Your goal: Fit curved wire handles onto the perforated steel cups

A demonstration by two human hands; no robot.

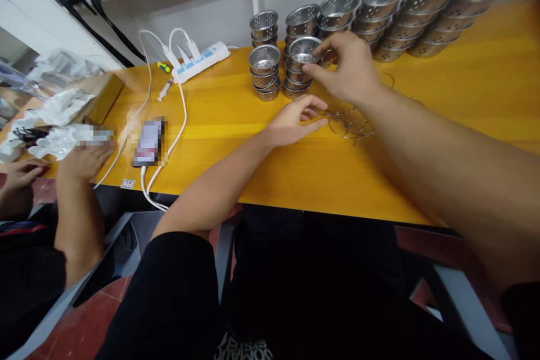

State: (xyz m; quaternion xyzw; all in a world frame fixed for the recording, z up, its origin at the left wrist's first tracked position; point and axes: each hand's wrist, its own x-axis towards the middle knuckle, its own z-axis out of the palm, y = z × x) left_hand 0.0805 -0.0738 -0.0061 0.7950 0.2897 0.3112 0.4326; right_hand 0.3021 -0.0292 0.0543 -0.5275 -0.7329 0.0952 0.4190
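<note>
My right hand (pixel 348 67) reaches over the table and pinches the side of a perforated metal cup (pixel 302 52), thumb and forefinger at its rim. That cup sits upright on top of a short stack of similar cups. Lower and to the left, my left hand (pixel 297 119) hovers at the table with its fingers curved and apart, and I see nothing between them. Just beyond its fingertips lies a loose tangle of thin metal wire rings (pixel 350 124), partly hidden behind my right forearm. Beside the pinched cup stands another front stack of perforated cups (pixel 265 70).
Further stacks of perforated cups (pixel 386 3) line the table's back edge. On the left are a white power strip (pixel 202 64) with cables, a small syringe (pixel 165 90) and a phone (pixel 148 140). A co-worker's hands (pixel 80 160) are at plastic bags (pixel 63 109) on the far left.
</note>
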